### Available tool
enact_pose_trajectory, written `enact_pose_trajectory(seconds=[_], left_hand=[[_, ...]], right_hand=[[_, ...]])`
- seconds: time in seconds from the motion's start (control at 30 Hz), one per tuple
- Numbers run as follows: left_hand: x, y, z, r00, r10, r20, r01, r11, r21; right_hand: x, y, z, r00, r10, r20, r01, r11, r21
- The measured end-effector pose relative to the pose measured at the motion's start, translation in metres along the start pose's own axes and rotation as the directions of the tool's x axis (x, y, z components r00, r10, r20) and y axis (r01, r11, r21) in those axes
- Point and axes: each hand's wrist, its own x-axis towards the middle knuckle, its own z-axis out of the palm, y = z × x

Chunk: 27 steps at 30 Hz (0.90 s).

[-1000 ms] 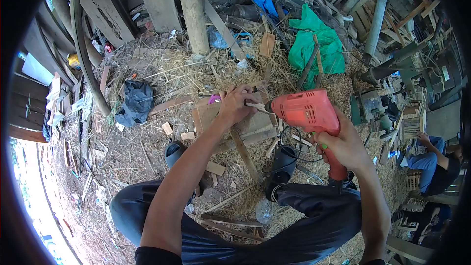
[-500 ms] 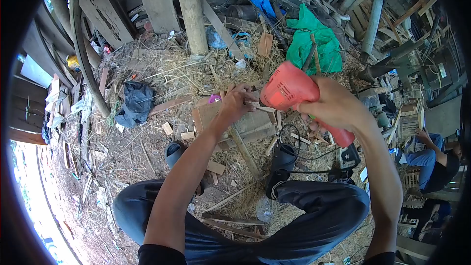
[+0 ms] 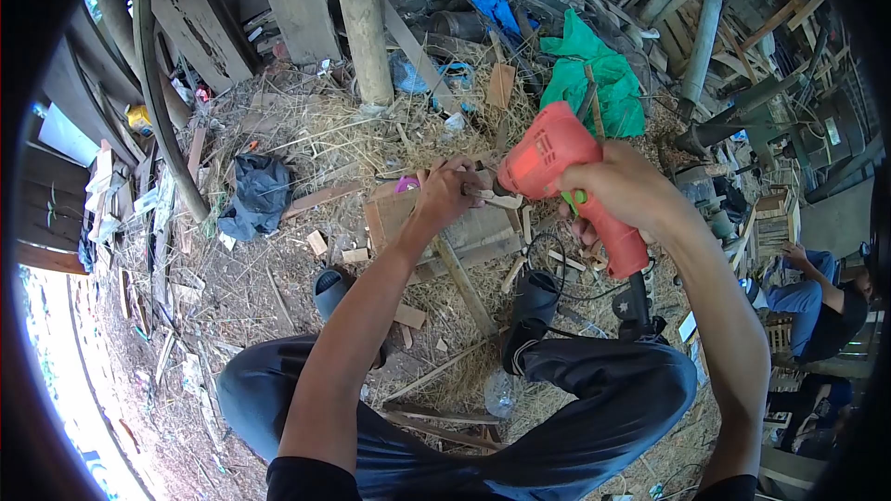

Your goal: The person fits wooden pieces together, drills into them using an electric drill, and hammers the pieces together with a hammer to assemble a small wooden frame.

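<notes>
A red power drill (image 3: pixel 549 153) is being gripped by the right hand (image 3: pixel 617 187), whose fingers are being wrapped around the handle near a small green part. The drill is being held tilted, with its nose being pointed toward the left hand (image 3: pixel 447 187) and its handle being angled down toward the right knee. A small strip of pale wood (image 3: pixel 502 200) is being pinched by the left hand, just in front of the drill's nose; whether the wood is being touched by a bit cannot be told, as that spot is too small. The left hand is being held over a wooden block (image 3: pixel 483 246), which is being supported by the littered ground beyond the feet. A purple object (image 3: pixel 408 184) is being partly hidden beside the left wrist. A wooden stick (image 3: pixel 462 288) is being rested against the near side of the block, between two dark sandals (image 3: pixel 535 295). A black cord (image 3: pixel 594 300) is being looped near the right sandal. Farther off, a green plastic sheet (image 3: pixel 564 56) is being crossed by sticks, and a black plastic bag (image 3: pixel 258 197) is being left crumpled on the straw. At the far right, blue trousers (image 3: pixel 798 304) are being worn by another, seated person.
</notes>
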Motion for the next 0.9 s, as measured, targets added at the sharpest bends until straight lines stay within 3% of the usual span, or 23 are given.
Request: enact_pose_trajectory(seconds=[0.03, 0.17, 0.23, 0.27, 0.33, 0.4, 0.47, 0.57, 0.63, 0.73, 0.9], left_hand=[[0.0, 0.001, -0.001, 1.0, 0.001, -0.001, -0.001, 1.0, -0.001], [0.0, -0.002, 0.0, 0.999, 0.032, -0.018, -0.032, 0.999, -0.01], [-0.001, 0.0, -0.003, 0.998, 0.053, -0.023, -0.054, 0.998, -0.033], [-0.001, 0.002, -0.004, 0.999, 0.045, -0.023, -0.046, 0.999, -0.017], [-0.001, -0.001, -0.001, 0.999, 0.04, -0.014, -0.04, 0.999, 0.0], [0.002, -0.011, 0.004, 0.985, 0.161, -0.06, -0.164, 0.985, -0.045], [0.006, -0.021, 0.012, 0.984, 0.17, -0.055, -0.173, 0.983, -0.054], [0.001, -0.006, 0.004, 0.992, 0.122, -0.042, -0.122, 0.993, -0.003], [0.001, -0.003, 0.001, 0.997, 0.063, -0.034, -0.061, 0.996, 0.057], [0.002, -0.003, -0.002, 0.997, 0.076, -0.005, -0.076, 0.997, -0.01], [0.002, 0.001, -0.005, 0.997, -0.037, 0.063, 0.035, 0.999, 0.034]], right_hand=[[-0.001, 0.0, -0.002, 1.0, 0.03, -0.004, -0.029, 0.991, 0.128], [0.005, 0.014, -0.013, 1.0, 0.009, 0.024, -0.011, 0.993, 0.117], [0.005, 0.019, -0.016, 0.982, -0.185, 0.049, 0.191, 0.955, -0.227], [0.004, 0.021, -0.016, 0.982, -0.183, 0.048, 0.189, 0.956, -0.225], [0.003, 0.025, -0.016, 0.844, -0.532, 0.07, 0.455, 0.64, -0.62], [-0.001, 0.017, -0.017, 0.866, -0.486, 0.121, 0.439, 0.621, -0.649], [0.002, 0.015, -0.018, 0.883, -0.437, 0.173, 0.429, 0.599, -0.676], [0.006, 0.011, -0.018, 0.826, -0.542, 0.158, 0.487, 0.543, -0.684], [0.001, -0.004, -0.017, 0.956, -0.273, 0.103, 0.285, 0.796, -0.534], [0.006, -0.003, -0.012, 0.983, -0.168, 0.076, 0.184, 0.904, -0.386], [0.004, -0.01, 0.0, 0.992, -0.122, 0.025, 0.122, 0.907, -0.403]])
